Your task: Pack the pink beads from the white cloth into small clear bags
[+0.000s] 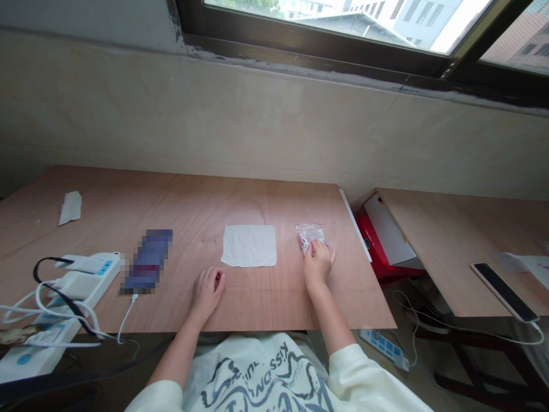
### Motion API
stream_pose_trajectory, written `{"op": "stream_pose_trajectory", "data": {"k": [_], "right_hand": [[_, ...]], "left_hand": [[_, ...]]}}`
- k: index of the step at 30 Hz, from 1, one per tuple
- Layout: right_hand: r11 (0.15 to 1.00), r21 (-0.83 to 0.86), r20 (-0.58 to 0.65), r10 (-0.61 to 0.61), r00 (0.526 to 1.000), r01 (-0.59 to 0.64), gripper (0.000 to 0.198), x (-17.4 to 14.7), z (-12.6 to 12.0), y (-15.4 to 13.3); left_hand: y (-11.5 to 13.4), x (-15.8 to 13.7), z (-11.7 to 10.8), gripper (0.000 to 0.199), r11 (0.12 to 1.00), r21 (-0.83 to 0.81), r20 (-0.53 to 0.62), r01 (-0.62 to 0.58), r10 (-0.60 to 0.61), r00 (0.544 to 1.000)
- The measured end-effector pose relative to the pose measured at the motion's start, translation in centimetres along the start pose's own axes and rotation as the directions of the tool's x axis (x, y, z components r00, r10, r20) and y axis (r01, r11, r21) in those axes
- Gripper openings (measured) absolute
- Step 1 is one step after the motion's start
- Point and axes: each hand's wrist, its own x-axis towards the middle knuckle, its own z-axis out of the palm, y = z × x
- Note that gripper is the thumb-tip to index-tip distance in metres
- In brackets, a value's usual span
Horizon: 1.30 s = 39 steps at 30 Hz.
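Right hand (318,264) on plastic bag (310,231), white sheet (249,246) leftward, power strip (95,286) beyond.

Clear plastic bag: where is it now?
Head view, right of centre: the bag lies on the wooden table, touched by the right hand, right of the white sheet.

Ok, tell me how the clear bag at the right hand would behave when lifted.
The clear bag would probably flop, as its film looks thin and crinkled. Its glossy surface may feel slightly slippery under the right hand.
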Motion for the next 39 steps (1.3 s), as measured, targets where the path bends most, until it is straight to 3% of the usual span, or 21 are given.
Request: {"op": "stream_pose_trajectory", "data": {"k": [4,6,8,10,12,15,16,18,23,27,28,29,32,33,34,35,37,39], "right_hand": [[0.946,0.253,-0.004,0.21,0.978,-0.203,0.028,0.4,-2.0,-0.9],[0.835,0.435,0.072,0.341,0.937,-0.337,0.029,0.7,-2.9,-1.3],[0.661,0.609,0.193,0.413,0.89,-0.438,0.029,0.8,-3.6,-1.7],[0.473,0.719,0.348,0.389,0.853,-0.509,0.027,0.4,-4.1,-2.3],[0.32,0.728,0.54,0.278,0.795,-0.606,0.023,-0.5,-4.1,-3.2],[0.222,0.595,0.784,0.054,0.619,-0.772,0.022,-2.5,-3.3,-5.0],[0.221,0.548,0.827,0.003,0.562,-0.807,0.022,-3.2,-2.9,-5.5],[0.227,0.492,0.867,-0.043,0.496,-0.84,0.021,-4.3,-2.1,-6.3],[0.269,0.447,0.891,-0.046,0.453,-0.853,0.021,-4.9,-0.2,-7.0],[0.37,0.421,0.902,-0.069,0.427,-0.828,0.021,-4.3,0.9,-7.3],[0.418,0.428,0.889,-0.033,0.457,-0.801,0.021,-4.2,1.0,-7.5],[0.482,0.446,0.853,0.028,0.522,-0.754,0.021,-4.1,1.0,-7.7],[0.72,0.481,0.587,0.16,0.794,-0.5,0.023,-4.0,-0.2,-8.9],[0.777,0.477,0.518,0.128,0.846,-0.41,0.021,-4.0,-0.8,-9.4],[0.801,0.489,0.525,0.046,0.85,-0.345,0.018,-4.0,-1.4,-10.0],[0.8,0.51,0.593,-0.062,0.803,-0.316,0.016,-4.0,-2.0,-10.5],[0.787,0.532,0.719,-0.226,0.657,-0.312,0.018,-3.9,-2.7,-11.5],[0.78,0.523,0.794,-0.299,0.529,-0.344,0.022,-3.7,-2.6,-12.2]], "left_hand": [[-0.2,0.0,0.1,0.014,1.0,-0.026,-0.005,0.003,-0.003,1.0],[-0.4,0.0,0.2,0.014,0.999,-0.048,-0.005,0.005,-0.005,1.0],[-0.4,0.1,0.1,0.014,0.996,-0.086,0.005,0.032,-0.032,0.999],[0.1,0.4,-0.2,0.016,0.979,-0.175,0.023,0.104,-0.101,0.995],[1.4,0.9,-0.9,0.019,0.928,-0.324,0.047,0.183,-0.178,0.983],[4.1,2.1,-2.6,0.027,0.854,-0.503,0.099,0.137,-0.101,0.99],[4.9,2.5,-3.3,0.028,0.836,-0.536,0.142,0.119,-0.05,0.989],[6.1,3.1,-4.4,0.027,0.804,-0.58,0.246,0.129,0.022,0.969],[6.1,3.9,-5.9,0.022,0.785,-0.578,0.368,0.221,0.009,0.93],[5.5,4.1,-6.3,0.021,0.754,-0.592,0.416,0.284,-0.015,0.909],[5.5,4.2,-6.3,0.021,0.748,-0.594,0.424,0.296,-0.021,0.905],[5.5,4.2,-6.4,0.021,0.743,-0.594,0.433,0.307,-0.026,0.901],[5.9,4.3,-6.6,0.02,0.723,-0.601,0.465,0.34,-0.031,0.885],[6.1,4.4,-6.7,0.02,0.715,-0.604,0.481,0.352,-0.025,0.876],[6.3,4.4,-6.8,0.02,0.706,-0.608,0.499,0.363,-0.016,0.867],[6.5,4.5,-6.9,0.02,0.698,-0.613,0.514,0.37,-0.004,0.858],[6.8,4.7,-7.1,0.02,0.679,-0.627,0.531,0.382,0.014,0.847],[6.8,5.0,-7.3,0.018,0.659,-0.639,0.537,0.397,0.014,0.843]]}}
